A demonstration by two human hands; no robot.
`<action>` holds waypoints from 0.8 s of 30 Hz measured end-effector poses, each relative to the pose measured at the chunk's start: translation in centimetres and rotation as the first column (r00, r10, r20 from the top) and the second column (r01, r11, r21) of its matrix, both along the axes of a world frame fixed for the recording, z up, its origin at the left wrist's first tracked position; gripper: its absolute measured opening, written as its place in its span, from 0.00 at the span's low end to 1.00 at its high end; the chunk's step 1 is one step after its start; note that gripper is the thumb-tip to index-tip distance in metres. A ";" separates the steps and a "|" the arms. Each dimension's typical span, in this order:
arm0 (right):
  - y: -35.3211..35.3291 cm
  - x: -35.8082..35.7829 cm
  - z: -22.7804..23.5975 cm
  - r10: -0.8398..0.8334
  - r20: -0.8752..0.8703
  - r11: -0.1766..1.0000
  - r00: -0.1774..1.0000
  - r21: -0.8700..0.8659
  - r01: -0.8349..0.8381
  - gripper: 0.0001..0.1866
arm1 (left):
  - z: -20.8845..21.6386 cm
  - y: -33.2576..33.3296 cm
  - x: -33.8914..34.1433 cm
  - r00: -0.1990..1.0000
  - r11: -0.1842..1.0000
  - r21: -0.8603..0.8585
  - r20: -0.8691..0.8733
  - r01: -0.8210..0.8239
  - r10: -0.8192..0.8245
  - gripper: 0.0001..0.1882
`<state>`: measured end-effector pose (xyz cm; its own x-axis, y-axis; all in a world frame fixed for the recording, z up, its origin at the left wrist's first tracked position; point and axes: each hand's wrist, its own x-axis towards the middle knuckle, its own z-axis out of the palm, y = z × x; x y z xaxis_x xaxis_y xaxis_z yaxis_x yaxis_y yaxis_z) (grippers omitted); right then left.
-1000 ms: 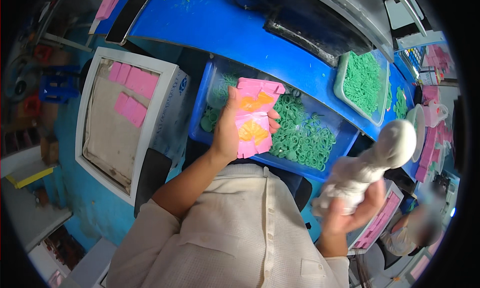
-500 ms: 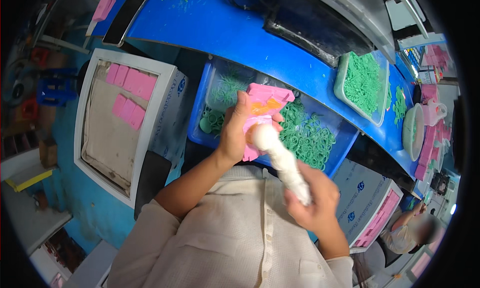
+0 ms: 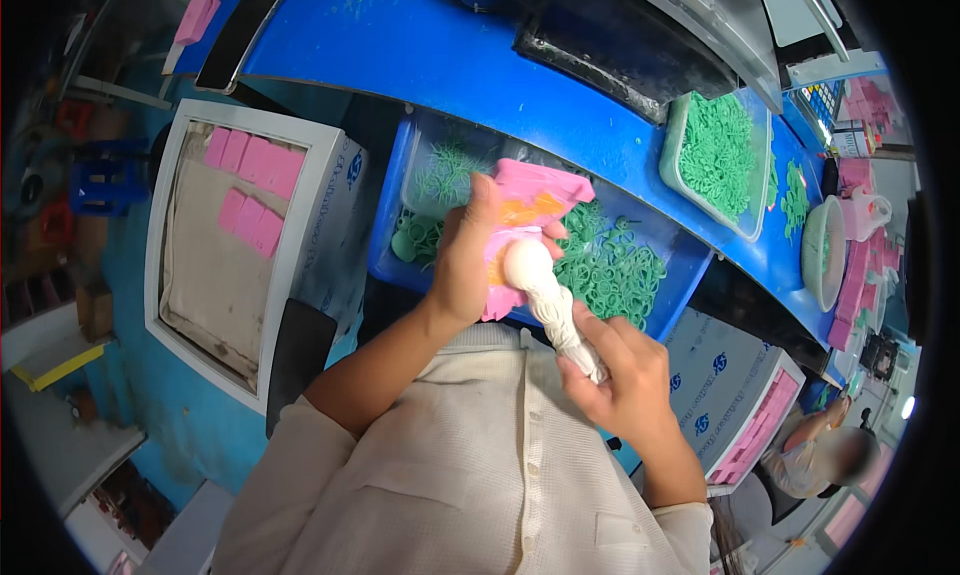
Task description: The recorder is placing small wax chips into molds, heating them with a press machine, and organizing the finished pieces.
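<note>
My left hand (image 3: 462, 260) grips a pink rubber mould (image 3: 543, 183) with orange patches on its inner faces, the thumb upright along one side and fingertips showing at the far side. The mould is bent back and spread apart. In my right hand (image 3: 628, 370) is a white cloth pouch (image 3: 528, 266), held by its twisted tail. Its round ball end rests against the mould's lower half, or just above it; I cannot tell which. Below the mould, many green ring-shaped pieces (image 3: 612, 280) lie in a blue bin (image 3: 688, 300).
A clear tub (image 3: 672, 175) of green pieces stands on the blue table (image 3: 420, 60), near a black-based machine (image 3: 600, 65). At left, pink moulds (image 3: 270, 165) lie on a white-framed cabinet (image 3: 160, 245). A phone (image 3: 243, 30) lies at the table edge. Another person (image 3: 800, 465) sits far right.
The pouch's blurred ball end has come to look sharp against the mould. My right hand has shifted slightly up and left, and the mould's upper half is more twisted.
</note>
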<state>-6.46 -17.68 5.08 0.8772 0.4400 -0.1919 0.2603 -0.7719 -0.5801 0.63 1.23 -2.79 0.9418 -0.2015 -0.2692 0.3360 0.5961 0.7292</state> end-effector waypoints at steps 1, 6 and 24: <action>-0.5 -0.2 -1.1 -0.032 0.056 0.993 0.998 0.111 0.026 0.28 | 0.0 0.1 0.1 0.999 0.998 0.054 0.033 0.014 -0.016 0.39; 0.9 -2.6 -2.2 -0.588 0.219 0.573 0.779 0.792 0.210 0.23 | -0.1 0.5 -0.2 0.999 0.998 -0.054 -0.045 0.020 -0.022 0.39; -1.8 -2.4 -2.2 -0.491 0.456 0.792 0.742 0.588 0.162 0.21 | 0.5 0.7 0.1 0.971 0.940 -0.279 -0.082 0.194 -0.225 0.39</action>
